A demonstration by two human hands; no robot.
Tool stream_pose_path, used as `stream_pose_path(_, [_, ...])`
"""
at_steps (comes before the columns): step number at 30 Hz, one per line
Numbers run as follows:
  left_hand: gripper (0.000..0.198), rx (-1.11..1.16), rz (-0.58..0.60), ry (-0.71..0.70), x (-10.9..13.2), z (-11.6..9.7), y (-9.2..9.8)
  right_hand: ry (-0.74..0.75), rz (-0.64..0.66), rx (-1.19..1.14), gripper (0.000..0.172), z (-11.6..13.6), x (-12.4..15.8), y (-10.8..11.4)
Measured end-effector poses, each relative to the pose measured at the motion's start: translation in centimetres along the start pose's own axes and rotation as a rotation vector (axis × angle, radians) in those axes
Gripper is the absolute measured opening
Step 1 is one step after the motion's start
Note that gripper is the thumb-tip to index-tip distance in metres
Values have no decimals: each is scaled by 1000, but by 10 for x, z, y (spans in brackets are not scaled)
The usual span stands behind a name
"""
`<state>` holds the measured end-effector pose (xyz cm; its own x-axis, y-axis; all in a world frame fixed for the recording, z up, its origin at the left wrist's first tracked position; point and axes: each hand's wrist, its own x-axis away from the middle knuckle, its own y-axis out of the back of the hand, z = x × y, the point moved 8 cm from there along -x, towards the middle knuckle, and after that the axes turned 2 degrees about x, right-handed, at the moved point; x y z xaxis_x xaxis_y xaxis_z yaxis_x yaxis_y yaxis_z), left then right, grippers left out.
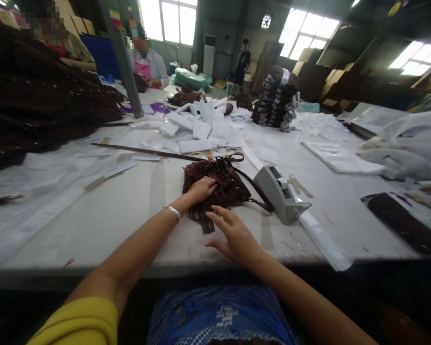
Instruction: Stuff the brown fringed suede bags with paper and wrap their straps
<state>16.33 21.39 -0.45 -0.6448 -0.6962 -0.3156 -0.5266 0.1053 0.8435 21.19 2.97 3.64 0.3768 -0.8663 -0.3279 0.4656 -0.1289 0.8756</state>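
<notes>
A dark brown fringed bag (pixel 233 184) with small metal eyelets lies on the white table in front of me. My left hand (pixel 201 190), with a silver bracelet at the wrist, rests on top of its fringe, fingers stretched over the strands. Just below the bag, my right hand (pixel 232 235) hovers with thumb and fingers apart and nothing in them. Some fringe strands (pixel 204 221) hang between the two hands. From the bag's far side a long thin brown strap (pixel 147 151) runs left, and another strap (pixel 260 204) reaches a grey tape dispenser (pixel 278 194).
White packing pieces (pixel 197 127) are heaped behind the bag. Brown goods (pixel 39 91) pile high on the left, and a wrapped stack (pixel 276 98) stands at the back. Plastic bags (pixel 341 158) and another brown bag (pixel 402 220) lie on the right. Several people are beyond the table.
</notes>
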Motion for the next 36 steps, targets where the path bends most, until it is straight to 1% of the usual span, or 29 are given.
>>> stream_pose_path(1, [23, -2, 3, 1, 0, 1, -1, 47, 14, 40, 61, 0, -11, -14])
stream_pose_path(2, [23, -5, 4, 3, 1, 1, -2, 68, 27, 76, 56, -1, -21, -26])
stream_pose_path(4, [24, -8, 3, 7, 2, 1, -2, 77, 75, 123, 28, -5, -35, -47])
stream_pose_path(5, [24, -8, 1, 9, 3, 1, -1, 68, 101, 129, 17, -7, -39, -54])
stream_pose_path(6, [24, -8, -1, 11, 4, 1, 0, 59, 125, 126, 12, -8, -41, -57])
stream_pose_path(7, [24, -7, -4, 12, 5, 0, 1, 44, 142, 109, 12, -9, -42, -56])
stream_pose_path(10, [24, -5, -14, 10, 6, -3, 4, -4, 162, 37, 14, -3, -32, -42])
stream_pose_path(15, [22, -7, -28, -5, 9, -14, 6, -92, 167, -163, 25, 18, -1, -15])
stream_pose_path(17, [21, -10, -31, -2, 10, -19, 5, -128, 154, -261, 26, 23, 9, -8])
stream_pose_path(19, [20, -9, -33, 0, 11, -23, 2, -153, 149, -312, 27, 27, 20, -3])
stream_pose_path(21, [20, -4, -29, -4, 9, -24, 0, -165, 185, -356, 28, 34, 34, -1])
stream_pose_path(24, [20, 12, -32, 8, 3, -18, 0, -119, 313, -483, 34, 48, 61, 0])
stream_pose_path(25, [21, 20, -40, 21, 0, -13, 1, -116, 342, -509, 35, 49, 68, 2])
stream_pose_path(26, [21, 30, -50, 34, -2, -9, 2, -135, 338, -504, 34, 45, 71, 6])
stream_pose_path(27, [22, 41, -60, 44, -5, -5, 2, -167, 298, -464, 32, 38, 70, 12])
stream_pose_path(29, [22, 63, -70, 53, -8, 1, 1, -204, 175, -321, 26, 21, 57, 22])
stream_pose_path(30, [22, 73, -69, 53, -9, 2, 1, -173, 115, -245, 28, 16, 46, 23])
stream_pose_path(31, [22, 80, -65, 52, -9, 2, 0, -109, 75, -179, 35, 15, 32, 20])
stream_pose_path(33, [21, 87, -56, 50, -9, 2, -2, 26, 43, -78, 59, 18, 4, 0])
stream_pose_path(34, [21, 90, -51, 48, -9, 1, -2, 55, 43, -36, 69, 19, -9, -13])
stream_pose_path(35, [21, 93, -47, 46, -9, 1, -2, 64, 50, 1, 72, 18, -21, -28])
stream_pose_path(36, [20, 96, -44, 45, -8, 1, -2, 66, 66, 35, 65, 16, -31, -41])
